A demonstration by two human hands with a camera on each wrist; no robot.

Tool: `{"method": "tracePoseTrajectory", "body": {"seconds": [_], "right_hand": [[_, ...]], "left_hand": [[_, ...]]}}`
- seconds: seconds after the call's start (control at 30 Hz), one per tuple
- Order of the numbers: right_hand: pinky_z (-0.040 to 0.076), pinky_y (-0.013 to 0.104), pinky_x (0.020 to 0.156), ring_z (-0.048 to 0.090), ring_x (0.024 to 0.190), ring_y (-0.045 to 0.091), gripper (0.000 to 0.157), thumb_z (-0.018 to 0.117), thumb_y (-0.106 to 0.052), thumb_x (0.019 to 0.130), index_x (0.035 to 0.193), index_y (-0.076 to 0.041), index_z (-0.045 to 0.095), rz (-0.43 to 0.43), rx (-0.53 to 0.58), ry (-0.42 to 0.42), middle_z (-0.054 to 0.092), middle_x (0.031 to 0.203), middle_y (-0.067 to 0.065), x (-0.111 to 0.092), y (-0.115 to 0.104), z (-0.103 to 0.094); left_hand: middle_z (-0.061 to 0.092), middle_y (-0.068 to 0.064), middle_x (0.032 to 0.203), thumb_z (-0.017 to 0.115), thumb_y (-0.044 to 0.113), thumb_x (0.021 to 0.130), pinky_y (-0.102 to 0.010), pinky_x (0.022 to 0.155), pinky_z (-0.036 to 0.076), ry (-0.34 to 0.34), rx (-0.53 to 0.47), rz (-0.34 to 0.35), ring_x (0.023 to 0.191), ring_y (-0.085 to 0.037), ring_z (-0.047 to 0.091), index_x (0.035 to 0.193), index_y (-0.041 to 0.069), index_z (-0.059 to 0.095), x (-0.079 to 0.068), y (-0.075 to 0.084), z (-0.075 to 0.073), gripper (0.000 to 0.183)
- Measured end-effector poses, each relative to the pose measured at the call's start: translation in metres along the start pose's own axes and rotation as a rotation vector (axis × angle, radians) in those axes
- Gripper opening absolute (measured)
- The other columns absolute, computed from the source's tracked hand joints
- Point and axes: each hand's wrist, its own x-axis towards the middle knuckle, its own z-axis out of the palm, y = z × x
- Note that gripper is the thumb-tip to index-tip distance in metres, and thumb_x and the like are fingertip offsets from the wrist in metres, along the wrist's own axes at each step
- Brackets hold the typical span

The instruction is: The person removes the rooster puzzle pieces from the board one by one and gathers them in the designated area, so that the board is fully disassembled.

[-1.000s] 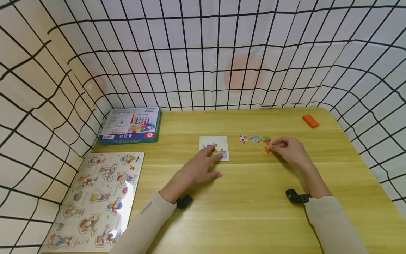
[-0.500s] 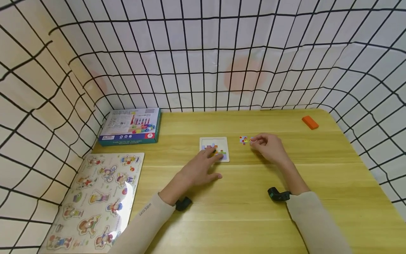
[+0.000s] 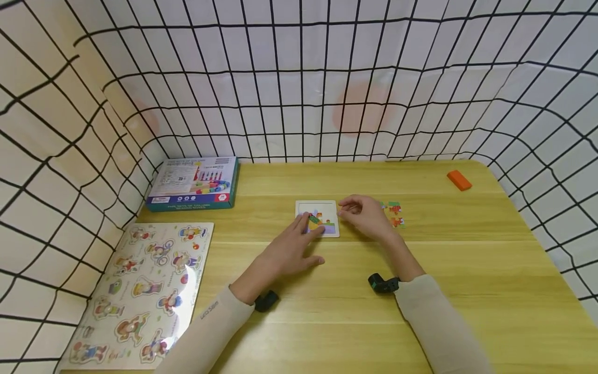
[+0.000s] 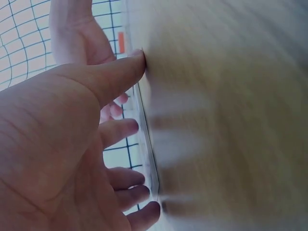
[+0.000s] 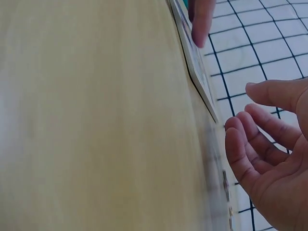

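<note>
Two beige sleeves enter from the near edge of the wooden table [image 3: 317, 322]: the left sleeve [image 3: 212, 330], which bears lettering, and the right sleeve [image 3: 439, 319]. At each cuff sits a black wrist camera, one on the left [image 3: 267, 301] and one on the right [image 3: 383, 284]. Along the left side lies a figure board [image 3: 147, 272], glossy and pale, with cartoon children.

Farther in, the left hand [image 3: 289, 252] spreads its fingers apart, the foremost reaching over the small square puzzle tray [image 3: 329, 209] at the table's middle. Coloured pieces fill part of the tray's lower portion; pale backing shows above. The right hand [image 3: 366, 215] stands just beside the tray's right edge, thumb and forefinger tips near each other; whether they grip a piece cannot be told. Right of this hand lie a red-and-green piece [image 3: 395, 208], an orange piece [image 3: 397, 222] nearer the person, and a green piece [image 3: 384, 205], partly hidden.

Toward the far edge rest a boxed toy set [image 3: 192, 184], left, and an orange block [image 3: 460, 180], right. Behind rises a white wall [image 3: 287, 85] with black grid lines.
</note>
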Motion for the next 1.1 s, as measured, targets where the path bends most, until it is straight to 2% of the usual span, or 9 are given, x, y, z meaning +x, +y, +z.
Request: {"method": "tracePoseTrajectory", "body": {"seconds": [0.13,0.67,1.1], "right_hand": [[0.056,0.031,0.084,0.069,0.096,0.022,0.030,0.072,-0.022,0.098,0.123,-0.005,0.071,-0.022,0.004,-0.020,0.075,0.109,0.010,0.003,-0.002,0.008],[0.057,0.037,0.087,0.070,0.096,0.022,0.030,0.072,-0.021,0.097,0.123,-0.005,0.072,-0.022,0.007,-0.053,0.075,0.108,0.010,0.008,-0.011,0.025],[0.056,0.035,0.085,0.068,0.095,0.022,0.032,0.072,-0.020,0.098,0.125,-0.004,0.071,-0.019,0.009,-0.078,0.075,0.110,0.011,0.011,-0.016,0.030]], "left_hand": [[0.011,-0.019,0.173,0.061,0.062,0.097,-0.052,0.125,0.030,-0.005,0.021,-0.010,0.160,-0.036,0.013,0.163,0.027,0.033,0.000,-0.001,0.000,0.080],[0.013,-0.016,0.173,0.056,0.065,0.098,-0.051,0.128,0.025,-0.014,0.067,-0.004,0.161,-0.034,0.014,0.163,0.030,0.032,0.002,-0.003,0.002,0.078],[0.014,-0.016,0.173,0.055,0.065,0.098,-0.057,0.127,0.024,-0.003,0.081,0.006,0.161,-0.034,0.014,0.163,0.030,0.033,0.002,-0.003,0.003,0.077]]}}
